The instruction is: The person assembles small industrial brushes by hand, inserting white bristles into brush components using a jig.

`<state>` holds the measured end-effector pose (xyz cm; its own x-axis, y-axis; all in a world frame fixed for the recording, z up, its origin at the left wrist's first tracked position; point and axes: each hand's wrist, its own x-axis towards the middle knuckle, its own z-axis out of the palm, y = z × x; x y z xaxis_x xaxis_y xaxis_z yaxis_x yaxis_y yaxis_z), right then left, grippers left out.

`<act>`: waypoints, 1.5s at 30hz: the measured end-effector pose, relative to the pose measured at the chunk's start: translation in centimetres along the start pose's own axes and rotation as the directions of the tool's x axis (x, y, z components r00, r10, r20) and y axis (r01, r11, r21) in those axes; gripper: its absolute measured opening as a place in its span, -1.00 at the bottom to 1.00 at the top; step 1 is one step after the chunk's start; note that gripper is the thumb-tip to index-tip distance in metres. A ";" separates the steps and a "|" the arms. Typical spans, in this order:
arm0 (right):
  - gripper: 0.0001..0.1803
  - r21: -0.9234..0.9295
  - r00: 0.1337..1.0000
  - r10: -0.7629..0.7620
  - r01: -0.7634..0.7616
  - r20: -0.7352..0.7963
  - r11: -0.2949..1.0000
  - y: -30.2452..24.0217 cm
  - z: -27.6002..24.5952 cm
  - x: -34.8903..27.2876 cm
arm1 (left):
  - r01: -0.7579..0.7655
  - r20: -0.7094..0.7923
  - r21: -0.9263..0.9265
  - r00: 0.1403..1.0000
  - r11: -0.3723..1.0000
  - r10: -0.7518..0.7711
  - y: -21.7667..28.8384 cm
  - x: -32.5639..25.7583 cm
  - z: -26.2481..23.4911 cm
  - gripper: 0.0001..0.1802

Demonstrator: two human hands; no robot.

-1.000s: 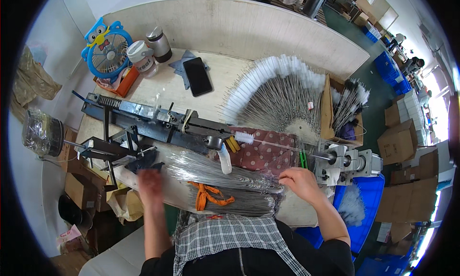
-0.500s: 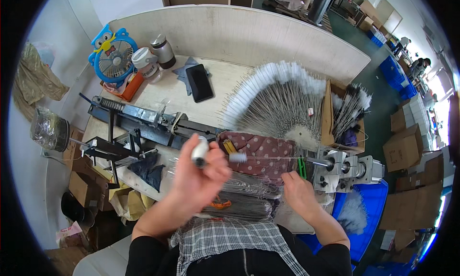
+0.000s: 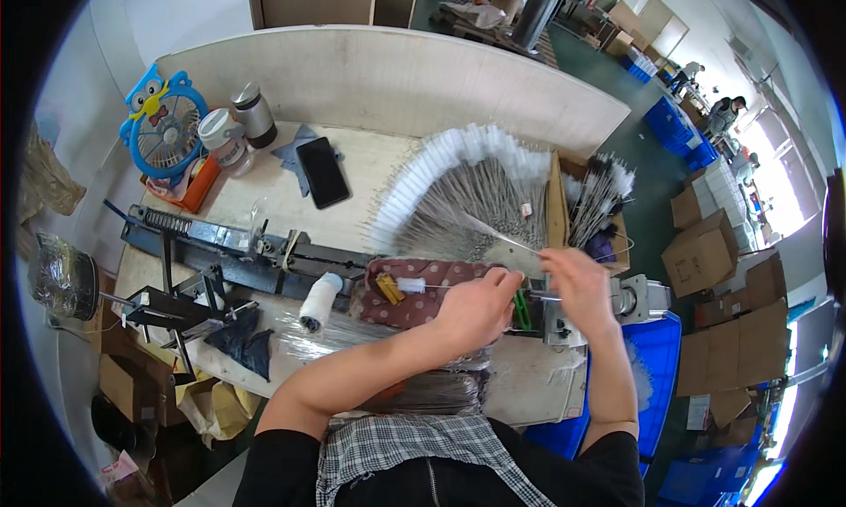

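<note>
My right hand (image 3: 577, 282) grips the wire end of a blurred white-tipped wire brush (image 3: 500, 234), which slants up to the left toward the fanned pile of wire brushes (image 3: 489, 185). My left hand (image 3: 476, 315) reaches across to the machine's chuck, fingers pinched beside a green clip (image 3: 522, 310). Another white-bristled wire brush (image 3: 411, 285) lies level over a brown polka-dot pad (image 3: 414, 310), its wire running to the left hand's fingers. Their exact hold on it is partly hidden. Left of the pad lies a white roll (image 3: 321, 301) with a dark end.
A metal rail fixture (image 3: 326, 253) crosses the bench at left. Wrapped bundles of wires (image 3: 441, 392) lie near my apron. Behind are a phone (image 3: 323, 172), a blue fan (image 3: 167, 128) and two bottles. A cardboard box of brushes (image 3: 557, 212) and blue bin (image 3: 661, 366) are on the right.
The white roll has left my left hand and lies on the bench. That hand has moved right to the chuck. My right hand has risen with a wire brush in it. The view has shifted.
</note>
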<state>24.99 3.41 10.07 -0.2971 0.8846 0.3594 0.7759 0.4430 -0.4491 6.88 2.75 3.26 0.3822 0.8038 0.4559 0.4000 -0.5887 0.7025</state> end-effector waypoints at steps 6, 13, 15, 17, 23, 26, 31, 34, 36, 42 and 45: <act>-0.80 0.075 1.000 0.019 -0.018 -0.003 0.997 1.3 1.9 -0.5 | -0.195 0.093 0.292 0.980 0.936 0.175 -1.9 1.6 2.5 -0.93; -0.87 0.077 0.983 0.094 -0.107 0.157 0.991 2.2 2.8 -0.3 | -0.131 0.109 0.650 0.991 0.749 0.079 -6.3 4.1 1.5 -0.84; -0.87 0.221 0.953 0.073 -0.142 0.295 0.965 2.3 2.1 0.9 | -0.139 0.062 0.543 0.990 0.828 0.125 -5.1 1.5 -0.6 -0.83; -0.88 0.198 0.961 -0.053 -0.002 0.273 0.980 1.1 1.9 1.4 | -0.141 -0.010 0.319 0.988 0.937 0.152 -4.0 -3.4 -3.5 -0.79; -0.84 0.345 0.919 -0.363 0.295 0.152 0.891 -4.9 9.0 5.7 | 0.443 -0.179 -0.057 0.877 0.895 -0.446 -1.4 -12.1 -9.7 -0.82; -0.83 0.316 0.925 -0.341 0.276 0.171 0.908 -6.7 12.7 6.9 | 0.604 -0.147 -0.544 0.615 0.583 -0.774 -2.6 -13.5 -11.1 -0.81; -0.88 0.214 0.947 -0.284 0.250 0.147 0.944 -9.2 15.0 6.8 | 0.354 -0.083 -0.894 0.470 0.274 -0.879 -3.7 -13.5 -13.1 -0.70; -0.90 0.165 0.945 -0.260 0.229 0.201 0.959 -9.9 14.8 7.0 | 0.225 0.169 -0.974 0.609 -0.035 -0.775 -4.0 -11.9 -13.2 -0.68; -0.89 0.120 0.941 -0.247 0.224 0.230 0.967 -10.1 14.6 7.2 | 0.244 0.167 -0.968 0.457 -0.058 -0.874 -2.6 -9.4 -11.4 -0.64; -0.89 0.094 0.933 -0.303 0.290 0.193 0.953 -9.8 14.1 7.4 | 0.833 0.009 -0.089 0.549 0.546 -0.836 -6.9 -10.0 -10.1 -0.50; -0.89 0.168 0.949 -0.316 0.308 0.022 0.936 -9.3 12.7 6.1 | 0.763 -0.022 -0.324 0.585 0.560 -0.811 -9.0 -12.1 -7.8 -0.53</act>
<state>8.89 6.55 6.08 -0.5393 0.7023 0.4646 0.5416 0.7118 -0.4473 -7.89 -0.99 -4.30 -0.1186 0.9494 -0.2907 0.2455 0.3117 0.9179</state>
